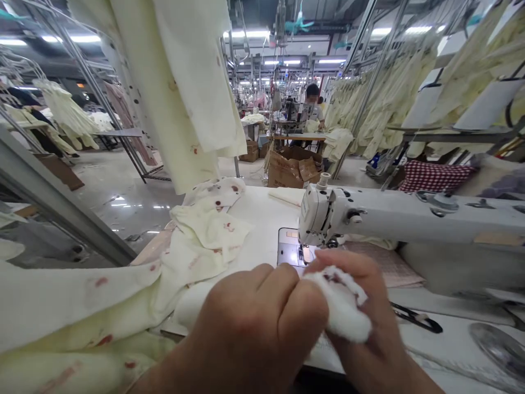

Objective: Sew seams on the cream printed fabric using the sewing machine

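Note:
Both my hands are close together in front of the sewing machine [369,210]. My left hand [250,323] is closed in a fist, its knuckles toward me, gripping the edge of a small white fabric piece [346,312]. Around the other side of that piece curl the fingers of my right hand [371,290]. The fabric is bunched up and shows dark specks along its folded top; its lower part is hidden by my hands. Just beyond my fingers are the lit needle plate [287,254] and the presser foot [302,254].
Printed pale-yellow cloth [205,235] lies heaped on the table's left, spilling toward me. More cloth [164,82] hangs above it. Black thread snips [418,317] lie at the right. Beyond are a cardboard box [285,171], thread cones [490,104] and a person [312,106] at another machine.

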Demonstrator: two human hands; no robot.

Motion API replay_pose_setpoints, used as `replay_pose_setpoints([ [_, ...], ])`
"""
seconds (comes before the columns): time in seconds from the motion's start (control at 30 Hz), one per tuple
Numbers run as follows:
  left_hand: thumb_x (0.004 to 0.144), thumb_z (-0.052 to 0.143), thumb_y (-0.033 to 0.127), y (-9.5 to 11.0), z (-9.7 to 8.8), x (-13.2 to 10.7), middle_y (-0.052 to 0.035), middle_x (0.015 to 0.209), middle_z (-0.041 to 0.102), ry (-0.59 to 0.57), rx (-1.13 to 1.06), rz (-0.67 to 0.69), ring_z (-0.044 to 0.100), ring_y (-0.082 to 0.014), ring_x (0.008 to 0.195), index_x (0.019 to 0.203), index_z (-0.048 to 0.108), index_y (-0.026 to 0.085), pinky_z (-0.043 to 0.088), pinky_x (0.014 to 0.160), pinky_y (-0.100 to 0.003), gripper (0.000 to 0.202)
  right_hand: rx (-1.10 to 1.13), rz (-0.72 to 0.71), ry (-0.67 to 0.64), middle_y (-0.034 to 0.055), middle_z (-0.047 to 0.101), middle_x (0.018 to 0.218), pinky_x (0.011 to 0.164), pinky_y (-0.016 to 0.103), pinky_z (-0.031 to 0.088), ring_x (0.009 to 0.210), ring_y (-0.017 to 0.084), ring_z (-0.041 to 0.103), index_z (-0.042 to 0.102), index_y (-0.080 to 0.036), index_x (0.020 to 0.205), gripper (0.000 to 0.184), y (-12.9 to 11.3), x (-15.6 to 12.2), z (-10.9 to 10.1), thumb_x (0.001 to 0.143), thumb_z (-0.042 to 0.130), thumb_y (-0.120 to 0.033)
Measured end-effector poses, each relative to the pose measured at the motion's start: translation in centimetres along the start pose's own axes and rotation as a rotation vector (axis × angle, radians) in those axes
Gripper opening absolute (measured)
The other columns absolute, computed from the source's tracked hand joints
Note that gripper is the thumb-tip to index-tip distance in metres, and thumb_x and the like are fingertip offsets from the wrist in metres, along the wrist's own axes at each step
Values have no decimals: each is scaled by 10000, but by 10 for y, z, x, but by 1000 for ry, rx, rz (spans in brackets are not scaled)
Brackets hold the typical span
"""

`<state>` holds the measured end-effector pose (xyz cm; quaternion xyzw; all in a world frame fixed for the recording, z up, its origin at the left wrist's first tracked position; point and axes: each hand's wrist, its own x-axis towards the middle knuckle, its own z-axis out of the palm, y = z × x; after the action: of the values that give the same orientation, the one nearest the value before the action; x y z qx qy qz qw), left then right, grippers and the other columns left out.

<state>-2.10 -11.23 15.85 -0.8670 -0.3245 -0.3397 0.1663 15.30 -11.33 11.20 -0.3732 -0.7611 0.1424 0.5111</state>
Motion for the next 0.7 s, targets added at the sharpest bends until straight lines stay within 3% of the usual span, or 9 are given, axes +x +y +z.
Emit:
replay_pose_setpoints([
  [0.1,898,339,199,-2,-20,8,25,587,492,8,6,8,466,-123,487,770,412,217,313,426,-248,149,111,194,-127,48,607,937,721,269,547,840,185,615,323,-265,1318,574,-6,-21,13,818,596,-336],
  [0.17,918,323,220,-8,-24,8,28,624,507,-26,-41,8,488,-120,520,791,406,224,317,448,-253,152,164,218,-134,42,604,888,757,293,539,828,185,612,333,-278,1325,571,-1,-25,10,825,588,-387],
  [0.3,896,353,156,-12,-9,5,47,626,502,-71,-178,30,470,-100,518,755,407,207,319,460,-242,159,368,296,-194,67,565,1008,793,333,520,880,199,591,351,-278,1314,801,12,-3,0,657,606,-658],
  [0.37,871,385,126,-12,2,2,51,633,514,-86,-246,22,476,-95,538,748,406,199,338,480,-228,145,522,375,-319,78,548,1092,843,345,496,982,218,566,421,-269,1248,757,16,8,0,640,596,-685],
  [0.43,861,387,115,-15,8,-3,50,658,534,-95,-298,3,493,-91,567,765,418,195,357,503,-212,129,668,412,-373,66,559,1086,839,331,491,989,205,564,492,-259,1133,554,20,12,2,708,630,-585],
  [0.5,868,380,125,-21,7,-9,44,689,556,-124,-312,-44,512,-92,588,782,433,195,376,520,-201,123,782,405,-303,37,578,1002,730,279,513,872,163,586,525,-240,923,289,26,11,2,753,665,-428],
  [0.57,877,369,136,-29,4,-16,42,687,567,-172,-293,-135,524,-98,580,799,446,199,393,522,-200,126,833,367,-141,4,570,851,576,215,498,698,118,568,463,-214,742,252,32,10,-2,748,681,-341],
  [0.63,877,354,137,-35,1,-20,29,717,589,-194,-240,-234,551,-109,591,821,451,198,413,523,-207,128,748,322,36,-10,538,741,488,180,463,608,102,533,443,-210,695,274,36,12,-9,733,695,-312],
  [0.7,882,345,147,-34,1,-19,-20,893,625,-139,-187,-263,601,-130,709,827,445,192,441,554,-219,123,508,279,156,0,542,729,478,170,454,608,107,532,507,-224,749,190,32,17,-14,748,684,-293],
])
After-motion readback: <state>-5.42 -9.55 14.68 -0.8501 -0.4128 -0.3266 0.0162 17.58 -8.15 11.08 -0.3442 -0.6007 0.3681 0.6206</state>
